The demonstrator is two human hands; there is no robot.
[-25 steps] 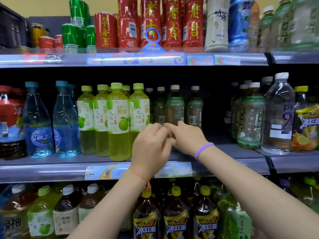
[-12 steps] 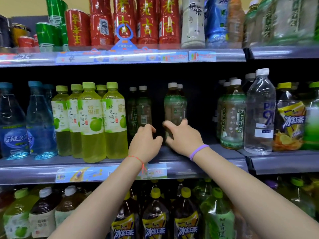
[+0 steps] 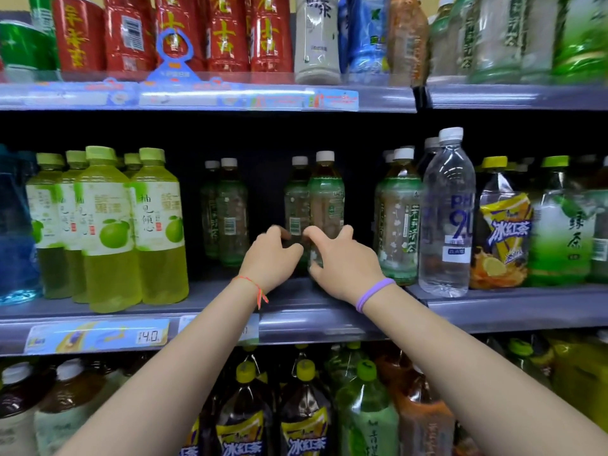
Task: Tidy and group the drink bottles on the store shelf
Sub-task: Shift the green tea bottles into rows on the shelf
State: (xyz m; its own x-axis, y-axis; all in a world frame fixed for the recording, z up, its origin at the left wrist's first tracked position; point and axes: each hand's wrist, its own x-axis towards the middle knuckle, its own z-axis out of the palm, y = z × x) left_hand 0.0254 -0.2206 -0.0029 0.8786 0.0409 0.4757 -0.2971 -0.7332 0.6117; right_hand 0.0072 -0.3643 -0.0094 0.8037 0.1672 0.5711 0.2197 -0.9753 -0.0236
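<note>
On the middle shelf [image 3: 329, 320] two white-capped green tea bottles stand close together towards the back: a front one [image 3: 326, 195] and one behind it to the left [image 3: 297, 202]. My right hand [image 3: 343, 263] is wrapped round the lower part of the front bottle, fingers on both sides. Just left of it, my left hand [image 3: 271, 258] has its fingers curled against the base of the rear bottle; whether it grips is unclear. Two matching tea bottles [image 3: 230, 212] stand apart to the left, and more of them [image 3: 398, 218] stand at the right.
Yellow-green pomelo drink bottles [image 3: 108, 225] crowd the shelf's left front. A tall clear water bottle [image 3: 447, 218] and a yellow-labelled iced tea bottle [image 3: 503, 232] stand right. Red bottles [image 3: 223, 31] fill the shelf above; large bottles [image 3: 306, 416] sit below my arms.
Both hands have reached deeper into the shelf. My right hand has closed round the front tea bottle, my left hand has come up against the one beside it, and the view has shifted right.
</note>
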